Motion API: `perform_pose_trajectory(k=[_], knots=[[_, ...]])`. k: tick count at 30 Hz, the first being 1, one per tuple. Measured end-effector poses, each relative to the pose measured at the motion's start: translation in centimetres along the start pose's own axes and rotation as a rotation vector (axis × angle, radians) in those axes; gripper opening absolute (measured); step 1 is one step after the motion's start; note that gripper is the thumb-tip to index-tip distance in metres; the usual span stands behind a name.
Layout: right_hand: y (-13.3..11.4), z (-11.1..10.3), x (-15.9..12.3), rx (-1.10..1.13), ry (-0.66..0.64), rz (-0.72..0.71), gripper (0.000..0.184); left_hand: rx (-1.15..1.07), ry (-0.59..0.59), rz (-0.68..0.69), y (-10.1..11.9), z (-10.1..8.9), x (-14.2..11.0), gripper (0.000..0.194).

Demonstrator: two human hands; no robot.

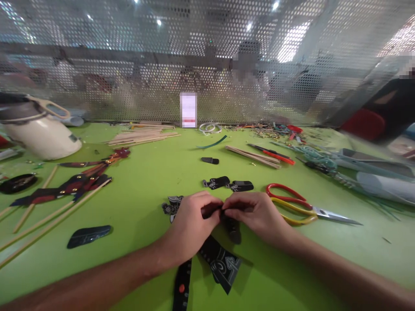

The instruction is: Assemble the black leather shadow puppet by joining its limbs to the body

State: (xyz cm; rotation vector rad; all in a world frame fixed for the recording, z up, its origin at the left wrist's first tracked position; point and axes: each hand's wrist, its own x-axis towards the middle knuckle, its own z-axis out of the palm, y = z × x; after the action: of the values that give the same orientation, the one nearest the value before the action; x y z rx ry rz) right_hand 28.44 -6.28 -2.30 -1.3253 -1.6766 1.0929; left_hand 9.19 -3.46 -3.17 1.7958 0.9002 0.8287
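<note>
My left hand [196, 224] and my right hand [254, 211] meet at the middle of the green table, fingertips pinched together on a black patterned figure [225, 263]. Its wide lower end points toward me, and a small dark limb piece [232, 231] hangs below my right fingers. What sits exactly between the fingertips is hidden. A black strip with a red dot [182, 287] lies under my left wrist. Beyond my left hand pokes out a grey-and-black patterned part [171, 206]. Two black cut-out pieces [216, 182] rest just past my fingers.
Red-and-yellow scissors [306, 205] lie beside my right hand. A jointed puppet with sticks [74, 185] and a white jug [42, 134] are at left. Farther back are thin wooden sticks [145, 134], an orange-black cutter [272, 154] and a perforated metal screen [129, 86].
</note>
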Motion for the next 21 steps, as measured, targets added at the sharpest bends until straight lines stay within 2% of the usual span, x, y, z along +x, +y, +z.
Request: perform_pose_trajectory(k=[5,10,14,17,21], knots=[[-0.37,0.01,-0.04,0.027,-0.005,-0.013,0.007,-0.093,-0.016,-0.111,0.37,-0.02,0.13,0.018],[-0.22,0.08,0.04,-0.007,0.027,-0.089,0.006,-0.112,0.039,-0.107,-0.12,0.24,0.25,0.017],[-0.28,0.08,0.12,-0.062,0.041,-0.190,0.008,-0.155,0.024,-0.108,-0.28,0.41,0.10,0.014],[-0.46,0.16,-0.05,-0.111,0.037,-0.233,0.011,-0.061,0.030,-0.074,0.06,0.51,-0.09,0.011],[-0.50,0.40,-0.41,-0.168,0.038,-0.289,0.016,0.170,0.096,0.073,0.52,0.70,-0.38,0.014]])
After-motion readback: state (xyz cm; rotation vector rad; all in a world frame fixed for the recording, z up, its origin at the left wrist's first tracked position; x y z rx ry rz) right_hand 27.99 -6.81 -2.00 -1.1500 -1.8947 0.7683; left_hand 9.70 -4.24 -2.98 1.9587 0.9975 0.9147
